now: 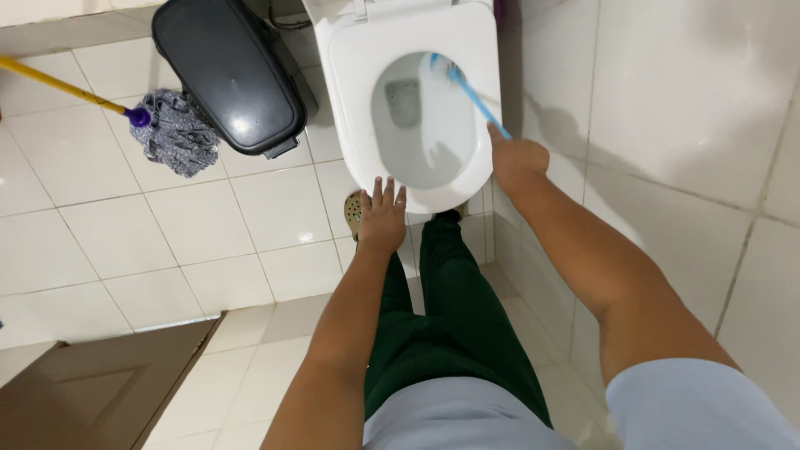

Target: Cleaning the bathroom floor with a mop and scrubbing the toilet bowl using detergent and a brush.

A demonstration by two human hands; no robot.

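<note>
A white toilet [350, 92] with its seat down stands at the top centre. My right hand [515, 158] grips the handle of a blue toilet brush [468, 90]; the brush head reaches into the bowl near its right inner wall. My left hand [382, 218] rests flat, fingers spread, on the front rim of the seat and holds nothing. My green trousers and one sandalled foot [355, 212] show below the bowl.
A black pedal bin [227, 71] stands left of the toilet. Beside it lies a grey mop head [173, 131] on a yellow handle [58, 85]. A white tiled wall [683, 150] runs along the right. A brown door [92, 392] sits at the lower left.
</note>
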